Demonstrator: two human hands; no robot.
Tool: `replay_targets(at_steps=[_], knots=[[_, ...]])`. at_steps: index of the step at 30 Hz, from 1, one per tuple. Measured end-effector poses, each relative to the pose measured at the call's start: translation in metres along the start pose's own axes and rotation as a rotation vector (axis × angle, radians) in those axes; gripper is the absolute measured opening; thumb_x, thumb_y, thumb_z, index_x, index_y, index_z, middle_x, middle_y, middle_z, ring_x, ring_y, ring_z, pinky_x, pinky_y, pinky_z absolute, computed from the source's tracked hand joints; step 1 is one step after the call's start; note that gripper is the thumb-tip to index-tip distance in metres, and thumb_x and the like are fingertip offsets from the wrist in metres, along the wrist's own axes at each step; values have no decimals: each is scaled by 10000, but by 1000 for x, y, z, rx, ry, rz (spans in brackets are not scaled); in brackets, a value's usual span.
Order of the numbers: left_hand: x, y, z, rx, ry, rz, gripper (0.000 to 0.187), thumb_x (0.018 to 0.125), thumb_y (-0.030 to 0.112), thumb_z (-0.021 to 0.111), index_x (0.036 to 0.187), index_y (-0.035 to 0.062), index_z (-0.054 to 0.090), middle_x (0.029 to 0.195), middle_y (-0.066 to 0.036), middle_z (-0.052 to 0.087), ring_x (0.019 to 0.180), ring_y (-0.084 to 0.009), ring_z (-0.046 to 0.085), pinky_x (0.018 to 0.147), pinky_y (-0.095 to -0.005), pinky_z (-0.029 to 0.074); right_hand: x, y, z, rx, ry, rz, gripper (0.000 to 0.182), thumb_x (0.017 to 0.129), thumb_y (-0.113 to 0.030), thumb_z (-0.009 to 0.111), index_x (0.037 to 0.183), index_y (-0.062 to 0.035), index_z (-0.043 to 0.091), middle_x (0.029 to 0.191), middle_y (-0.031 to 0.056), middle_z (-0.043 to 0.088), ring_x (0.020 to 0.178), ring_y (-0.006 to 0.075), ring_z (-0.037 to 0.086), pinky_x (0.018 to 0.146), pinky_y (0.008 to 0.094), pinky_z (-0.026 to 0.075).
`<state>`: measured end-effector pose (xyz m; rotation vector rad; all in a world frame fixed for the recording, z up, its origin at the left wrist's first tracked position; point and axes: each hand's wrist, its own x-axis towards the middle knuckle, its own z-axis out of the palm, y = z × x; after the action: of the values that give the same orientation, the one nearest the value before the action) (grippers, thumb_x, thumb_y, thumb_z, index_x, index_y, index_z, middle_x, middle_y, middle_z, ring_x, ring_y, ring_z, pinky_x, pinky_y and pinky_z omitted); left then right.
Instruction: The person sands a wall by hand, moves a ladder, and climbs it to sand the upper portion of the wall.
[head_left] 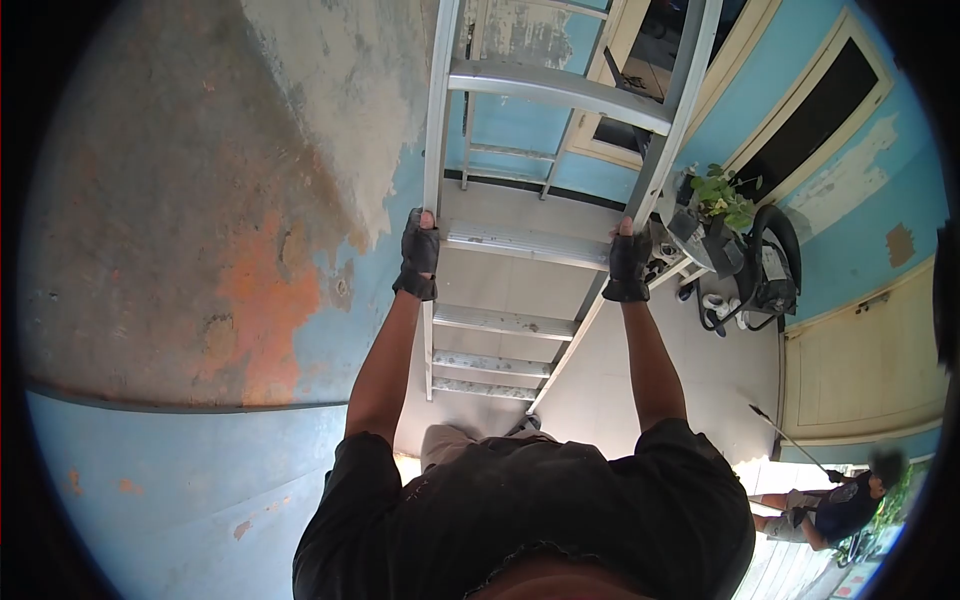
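Note:
An aluminium ladder [540, 240] stands in front of me, its rungs running down toward my feet. My left hand [418, 255], in a black fingerless glove, is closed round the ladder's left rail. On the right rail, at about the same height, my right hand [627, 262] is closed too, in a matching glove. Both arms are stretched forward. One wide rung crosses between my two hands. Most fingers of each hand are hidden behind the rails; the thumbs show.
A peeling blue and grey wall [250, 200] rises on the left. At the right are a potted plant [722, 195], a black chair [775, 265], shoes [718, 305] and a cream door [865, 365]. Another person [840, 510] holds a long pole at lower right.

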<state>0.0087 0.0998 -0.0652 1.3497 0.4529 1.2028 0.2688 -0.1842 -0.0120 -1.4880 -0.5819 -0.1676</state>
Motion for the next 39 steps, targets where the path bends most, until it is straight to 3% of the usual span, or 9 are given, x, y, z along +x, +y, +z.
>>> replay_targets(at_steps=[5, 14, 17, 23, 26, 30, 34, 38, 39], knots=[[5, -7, -3, 169, -78, 31, 501, 1007, 563, 535, 899, 74, 559, 817, 49, 476, 792, -111, 441, 737, -302, 414, -1, -10, -5, 16, -7, 6, 368, 989, -409, 647, 943, -45, 627, 758, 24, 648, 669, 134, 626, 611, 300, 497], [15, 10, -13, 62, -366, -91, 538, 987, 583, 531, 1029, 46, 527, 816, -45, 552, 754, -187, 542, 694, -365, 459, -6, -19, 0, -111, 212, 142, 468, 1006, -495, 586, 852, -61, 674, 661, 2, 630, 596, 103, 582, 549, 295, 445], [8, 29, -21, 269, -585, -52, 444, 991, 496, 562, 1003, 56, 500, 848, -107, 590, 762, -243, 592, 654, -396, 458, -6, -14, -4, -231, 322, 87, 458, 1022, -486, 565, 874, -66, 672, 676, -10, 623, 587, 97, 551, 546, 293, 424], [-47, 38, -14, 97, -473, -219, 349, 924, 308, 675, 974, 46, 450, 828, -107, 510, 698, -250, 523, 616, -416, 454, -2, -7, -24, -560, 438, 255, 484, 1002, -509, 590, 910, -39, 664, 701, -15, 602, 614, 100, 518, 543, 339, 399], [-55, 30, -6, 146, -483, -162, 352, 910, 279, 675, 992, 28, 442, 884, -139, 505, 796, -302, 529, 697, -446, 459, -6, -18, -12, -707, 556, -77, 563, 971, -571, 586, 997, -22, 712, 792, 80, 681, 711, 198, 638, 632, 405, 487], [-64, 19, -7, 130, -594, -294, 406, 898, 302, 695, 1057, 8, 463, 930, -162, 536, 853, -341, 558, 739, -466, 471, -6, -16, -22, -567, 479, 312, 642, 984, -585, 525, 1140, 16, 688, 909, 152, 718, 857, 289, 671, 779, 452, 505], [-53, 39, -16, -10, -687, -486, 493, 890, 350, 721, 1112, -5, 461, 885, -164, 567, 799, -350, 610, 719, -464, 507, -6, -5, -21, -652, 572, 151, 636, 979, -591, 512, 1104, 9, 682, 881, 117, 688, 810, 237, 636, 729, 427, 488], [-17, 42, -29, 393, -1102, -264, 514, 886, 388, 726, 1074, 3, 442, 927, -199, 615, 815, -349, 646, 730, -478, 523, -15, -46, 10, -509, 598, 271, 606, 985, -572, 523, 1109, 4, 664, 862, 90, 647, 770, 233, 556, 725, 424, 457], [-1, 28, -31, 466, -1292, -141, 555, 936, 385, 671, 1222, -37, 450, 1020, -231, 642, 892, -365, 668, 802, -453, 537, -13, -38, 3, -544, 580, 288, 590, 991, -559, 526, 1137, -3, 661, 900, 87, 661, 805, 228, 575, 748, 415, 469]])
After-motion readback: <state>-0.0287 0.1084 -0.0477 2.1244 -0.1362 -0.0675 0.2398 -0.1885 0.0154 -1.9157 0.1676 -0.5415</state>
